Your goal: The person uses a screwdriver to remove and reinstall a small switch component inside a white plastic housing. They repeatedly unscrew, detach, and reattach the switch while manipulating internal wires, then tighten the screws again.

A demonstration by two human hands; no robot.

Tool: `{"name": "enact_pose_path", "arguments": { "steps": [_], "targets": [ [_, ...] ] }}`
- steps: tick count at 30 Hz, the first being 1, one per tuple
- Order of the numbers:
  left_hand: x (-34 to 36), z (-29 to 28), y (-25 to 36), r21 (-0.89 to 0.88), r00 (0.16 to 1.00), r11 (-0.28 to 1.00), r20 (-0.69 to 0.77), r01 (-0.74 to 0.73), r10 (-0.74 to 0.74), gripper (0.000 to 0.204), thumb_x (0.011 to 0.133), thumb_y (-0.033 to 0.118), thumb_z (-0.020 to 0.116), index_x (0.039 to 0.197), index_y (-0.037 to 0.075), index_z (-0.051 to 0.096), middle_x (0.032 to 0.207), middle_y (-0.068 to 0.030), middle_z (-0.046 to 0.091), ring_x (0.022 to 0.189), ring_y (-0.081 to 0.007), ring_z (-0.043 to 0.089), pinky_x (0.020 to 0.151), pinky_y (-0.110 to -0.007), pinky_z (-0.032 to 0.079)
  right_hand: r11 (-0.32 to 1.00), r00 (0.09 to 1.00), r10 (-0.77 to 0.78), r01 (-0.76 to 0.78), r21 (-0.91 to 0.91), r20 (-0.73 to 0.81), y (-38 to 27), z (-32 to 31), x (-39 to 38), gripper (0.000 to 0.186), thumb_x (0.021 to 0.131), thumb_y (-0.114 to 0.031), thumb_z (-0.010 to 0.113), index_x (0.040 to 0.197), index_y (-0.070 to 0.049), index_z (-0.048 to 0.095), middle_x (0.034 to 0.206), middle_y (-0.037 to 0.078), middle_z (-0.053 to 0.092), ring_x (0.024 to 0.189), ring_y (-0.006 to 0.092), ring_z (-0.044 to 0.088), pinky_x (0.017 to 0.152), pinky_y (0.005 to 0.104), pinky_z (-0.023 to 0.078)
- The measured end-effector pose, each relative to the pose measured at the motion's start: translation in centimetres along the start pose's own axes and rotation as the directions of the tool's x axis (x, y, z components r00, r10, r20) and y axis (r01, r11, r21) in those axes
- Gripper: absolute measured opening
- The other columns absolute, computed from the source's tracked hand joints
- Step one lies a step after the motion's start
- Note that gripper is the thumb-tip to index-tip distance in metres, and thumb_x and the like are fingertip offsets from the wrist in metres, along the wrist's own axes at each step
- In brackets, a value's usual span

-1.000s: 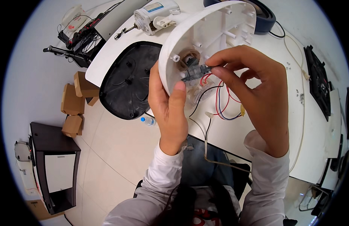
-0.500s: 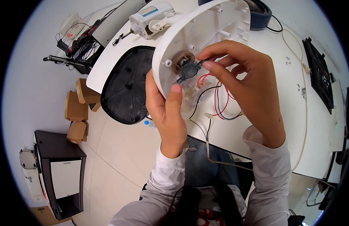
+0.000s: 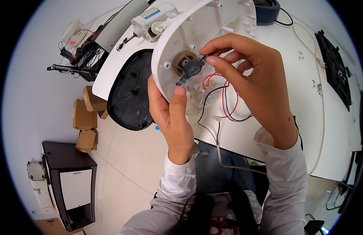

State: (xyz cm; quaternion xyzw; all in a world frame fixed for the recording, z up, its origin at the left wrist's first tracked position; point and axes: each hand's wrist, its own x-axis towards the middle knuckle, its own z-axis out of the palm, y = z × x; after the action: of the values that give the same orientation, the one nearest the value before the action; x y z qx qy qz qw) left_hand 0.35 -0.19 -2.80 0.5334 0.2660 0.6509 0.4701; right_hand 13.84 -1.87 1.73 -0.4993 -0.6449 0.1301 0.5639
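Your right hand has its thumb and index finger pinched nearly together on the upper end of a dark grey part, its other fingers curled loosely behind. The part slants down and left from those fingertips, in front of a round opening in the inner wall of a white housing. Your left hand is wrapped round the housing's near rim — fingers outside, thumb inside — and that thumb tip sits just below the part's lower end; you cannot tell whether they touch.

Below your right fingertips lies a clear plastic piece, with red wires and a black wire looping near it. A small white connector rests farther down, under your right palm's side.

Left of your left fingers is a black cover, inner side up; beyond it, up and away, stands a white motor unit. Well to the right of your right hand, small screws lie scattered on the white table — just short of a black panel.
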Motion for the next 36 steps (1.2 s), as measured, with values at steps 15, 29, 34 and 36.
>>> {"name": "enact_pose_path", "arguments": {
  "steps": [15, 29, 34, 36],
  "targets": [
    [-0.1, 0.1, -0.1, 0.028, 0.999, 0.999, -0.016, -0.030, 0.030, 0.045, 0.081, 0.012, 0.051, 0.124, -0.001, 0.041, 0.117, -0.0103, 0.050, 0.107, -0.0168, 0.048, 0.093, -0.030, 0.035, 0.993, 0.998, 0.061, -0.063, 0.101, 0.027, 0.1, 0.0, 0.3, 0.012, 0.079, -0.003, 0.059, 0.089, -0.003, 0.065, 0.081, 0.002, 0.065, 0.064, 0.0048, 0.058, 0.053, 0.0177, 0.043],
    [0.6, 1.2, -0.1, 0.189, 0.992, 0.979, -0.088, -0.072, 0.090, 0.046, 0.079, 0.013, 0.068, 0.117, -0.002, 0.047, 0.111, -0.0084, 0.055, 0.100, -0.0151, 0.052, 0.089, -0.027, 0.038, 0.979, 0.987, 0.155, -0.147, 0.144, -0.049, -0.7, 0.5, 0.2, 0.017, 0.077, -0.004, 0.063, 0.094, -0.004, 0.063, 0.084, 0.003, 0.064, 0.067, 0.0059, 0.059, 0.054, 0.0176, 0.043],
    [0.5, 0.7, -0.3, 0.216, 0.993, 0.974, -0.084, -0.069, 0.089, 0.045, 0.079, 0.015, 0.068, 0.115, -0.002, 0.048, 0.110, -0.0089, 0.055, 0.099, -0.0151, 0.052, 0.088, -0.027, 0.039, 0.988, 0.993, 0.102, -0.095, 0.122, -0.055, 0.1, 0.8, 0.3, 0.014, 0.077, -0.004, 0.063, 0.091, -0.003, 0.064, 0.086, 0.002, 0.065, 0.068, 0.0061, 0.059, 0.052, 0.0176, 0.043],
    [0.6, 0.6, -0.2, 0.229, 0.993, 0.971, -0.072, -0.071, 0.089, 0.045, 0.080, 0.016, 0.068, 0.115, -0.002, 0.048, 0.109, -0.0088, 0.055, 0.098, -0.0152, 0.053, 0.087, -0.027, 0.039, 0.992, 0.995, 0.071, -0.063, 0.106, -0.074, 0.4, 0.9, 0.3, 0.013, 0.077, -0.004, 0.063, 0.090, -0.003, 0.064, 0.086, 0.002, 0.065, 0.068, 0.0062, 0.059, 0.052, 0.0176, 0.043]
  ]
}}
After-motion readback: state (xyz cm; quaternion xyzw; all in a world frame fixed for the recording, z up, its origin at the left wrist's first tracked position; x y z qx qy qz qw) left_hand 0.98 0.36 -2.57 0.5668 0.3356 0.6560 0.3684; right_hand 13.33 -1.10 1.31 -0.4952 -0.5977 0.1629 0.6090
